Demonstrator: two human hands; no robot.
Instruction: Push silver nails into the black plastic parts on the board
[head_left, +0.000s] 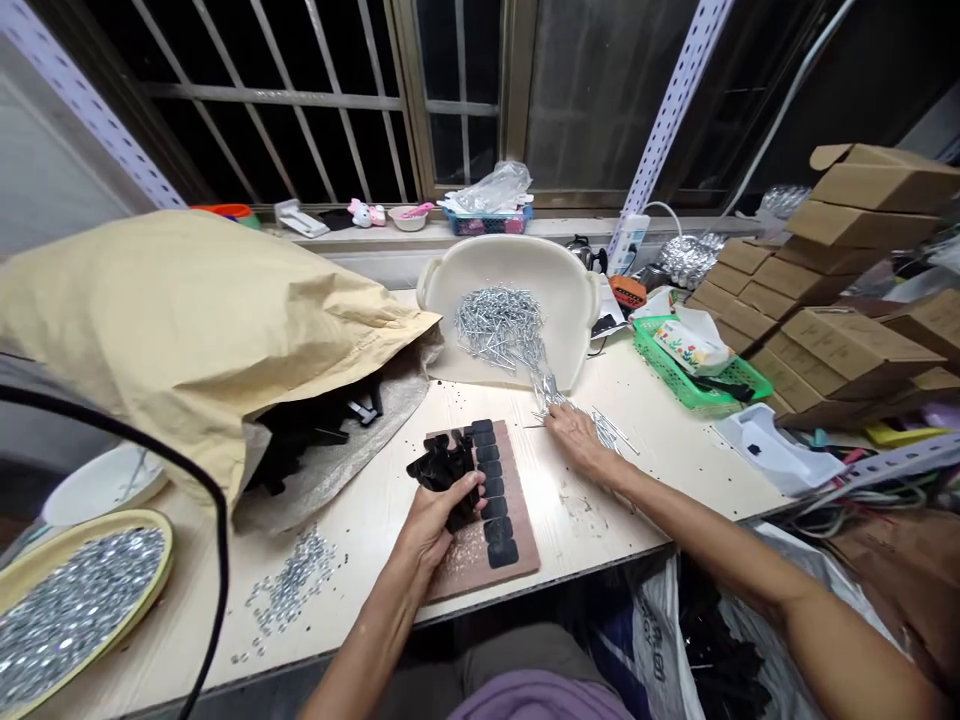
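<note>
My left hand (442, 520) is closed around several black plastic parts (439, 465), held in a bunch over the left side of a brown board (517, 480). A column of black rounded pads (493, 487) runs down that board, just right of the hand. My right hand (574, 435) reaches into long silver screws (551, 388) spilling from the mouth of a white basin (525, 255). Its fingers are bent together on the screws, and their tips are partly hidden. More screws (611, 430) lie on the table beside it.
A large tan paper sack (210, 310) with black parts inside lies at left. Loose nuts (292, 585) and a yellow tray (161, 570) of nuts are front left. On the right are a green basket (701, 395) and stacked cardboard boxes (840, 350). A black cable (217, 560) crosses at left.
</note>
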